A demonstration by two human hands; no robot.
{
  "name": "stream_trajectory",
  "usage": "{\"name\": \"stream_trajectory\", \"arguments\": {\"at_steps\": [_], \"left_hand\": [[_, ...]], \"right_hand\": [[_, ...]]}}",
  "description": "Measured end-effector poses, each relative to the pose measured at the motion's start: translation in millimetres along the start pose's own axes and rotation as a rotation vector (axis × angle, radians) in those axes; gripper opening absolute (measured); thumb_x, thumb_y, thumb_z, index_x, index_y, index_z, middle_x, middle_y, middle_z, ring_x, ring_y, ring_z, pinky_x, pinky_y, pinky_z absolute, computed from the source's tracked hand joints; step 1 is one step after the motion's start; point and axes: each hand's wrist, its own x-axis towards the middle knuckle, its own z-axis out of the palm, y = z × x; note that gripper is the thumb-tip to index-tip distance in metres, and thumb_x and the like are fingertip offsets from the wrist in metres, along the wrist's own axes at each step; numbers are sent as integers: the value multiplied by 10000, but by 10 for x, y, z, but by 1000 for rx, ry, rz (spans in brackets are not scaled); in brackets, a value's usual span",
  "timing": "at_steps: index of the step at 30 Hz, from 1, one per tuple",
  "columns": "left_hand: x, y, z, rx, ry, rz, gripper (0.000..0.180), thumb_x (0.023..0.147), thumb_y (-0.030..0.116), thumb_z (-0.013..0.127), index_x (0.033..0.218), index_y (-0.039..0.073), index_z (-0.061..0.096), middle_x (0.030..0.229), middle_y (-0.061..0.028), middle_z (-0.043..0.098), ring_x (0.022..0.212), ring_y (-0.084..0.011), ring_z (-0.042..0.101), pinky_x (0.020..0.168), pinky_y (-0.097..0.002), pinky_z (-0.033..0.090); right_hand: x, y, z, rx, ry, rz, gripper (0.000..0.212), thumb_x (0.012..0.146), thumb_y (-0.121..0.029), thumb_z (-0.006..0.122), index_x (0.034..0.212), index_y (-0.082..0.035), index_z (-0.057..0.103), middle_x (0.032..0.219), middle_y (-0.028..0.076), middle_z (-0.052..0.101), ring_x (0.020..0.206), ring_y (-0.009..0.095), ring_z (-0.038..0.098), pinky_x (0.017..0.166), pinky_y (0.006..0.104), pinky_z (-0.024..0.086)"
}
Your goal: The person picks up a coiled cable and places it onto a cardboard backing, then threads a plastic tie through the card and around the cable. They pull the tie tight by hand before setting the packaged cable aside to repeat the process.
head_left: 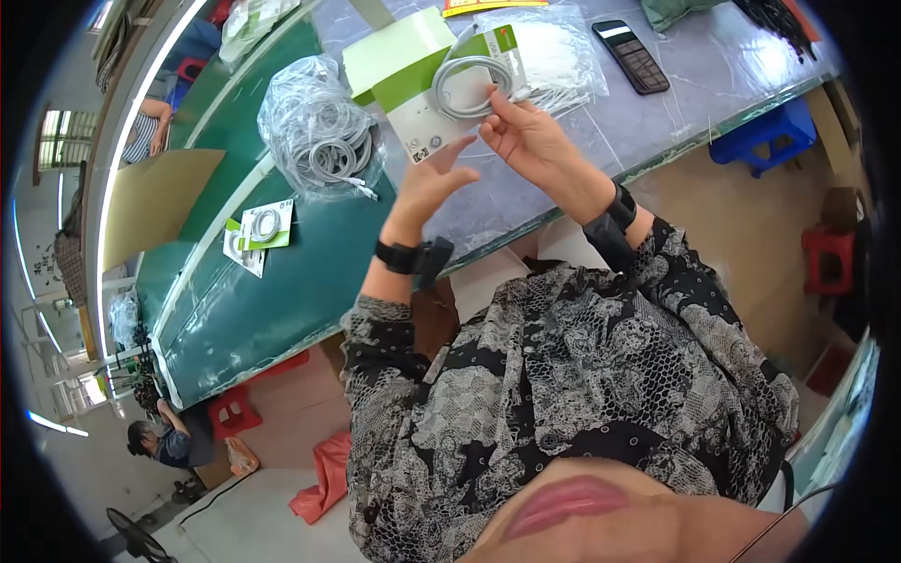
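Note:
A coil of light grey cable (439, 90) lies over green-and-white packaging cards (399, 58) on the table. My right hand (537, 141) pinches the edge of that coil between thumb and forefinger, its other fingers curled in. Close by, my left hand (434, 188) is open, fingers stretched toward the near corner of the cards and thumb apart. Whether its fingertips touch the card I cannot tell. Left of the cards sits a clear plastic bag full of coiled grey cables (319, 131), with a connector end sticking out.
Carded cables (267, 225) lie on the green table part. Beyond my right hand are a clear bag of thin white strips (563, 58) and a black phone (631, 58). A brown cardboard sheet (160, 206) stands at left. Blue (765, 136) and red stools (828, 261) stand right; other people sit far left.

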Motion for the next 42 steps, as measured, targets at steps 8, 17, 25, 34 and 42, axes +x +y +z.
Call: {"name": "stream_trajectory", "arguments": {"at_steps": [8, 17, 25, 34, 42], "left_hand": [[33, -241, 420, -177, 469, 26, 375, 883, 100, 612, 1227, 43, 475, 1160, -69, 580, 952, -146, 602, 700, -281, 534], [-50, -273, 383, -384, 509, -14, 354, 922, 114, 567, 1250, 50, 451, 1123, -70, 585, 930, -160, 613, 678, -269, 550], [-157, -289, 417, -505, 364, -66, 349, 936, 119, 540, 1260, 39, 440, 1159, -96, 565, 961, -189, 613, 729, -314, 577], [-128, -264, 137, -394, 546, 33, 363, 933, 140, 544, 1265, 40, 436, 1167, -96, 561, 952, -196, 623, 699, -320, 580], [-106, -238, 94, -426, 592, 66, 376, 927, 150, 555, 1272, 61, 436, 1174, -80, 564, 997, -187, 606, 775, -329, 561]], "right_hand": [[-228, 117, -190, -597, 42, -43, 380, 859, -225, 675, 1190, -88, 551, 868, -2, 545, 792, 134, 549, 700, 248, 461], [-347, -227, -115, -1908, -195, -1175, 437, 700, -171, 753, 1123, -202, 647, 1108, 27, 529, 1123, 221, 414, 937, 354, 337], [-133, -234, -143, -1921, -312, -1089, 322, 655, -143, 765, 961, -217, 701, 1131, 6, 540, 1136, 230, 424, 970, 351, 297], [47, -405, -297, -1634, -152, -979, 209, 701, -163, 746, 893, -134, 667, 1043, 31, 575, 1048, 227, 481, 921, 377, 343], [111, 140, -723, -2087, -277, -729, 173, 745, -116, 692, 895, -89, 610, 878, 62, 566, 929, 246, 533, 829, 362, 409]]}}
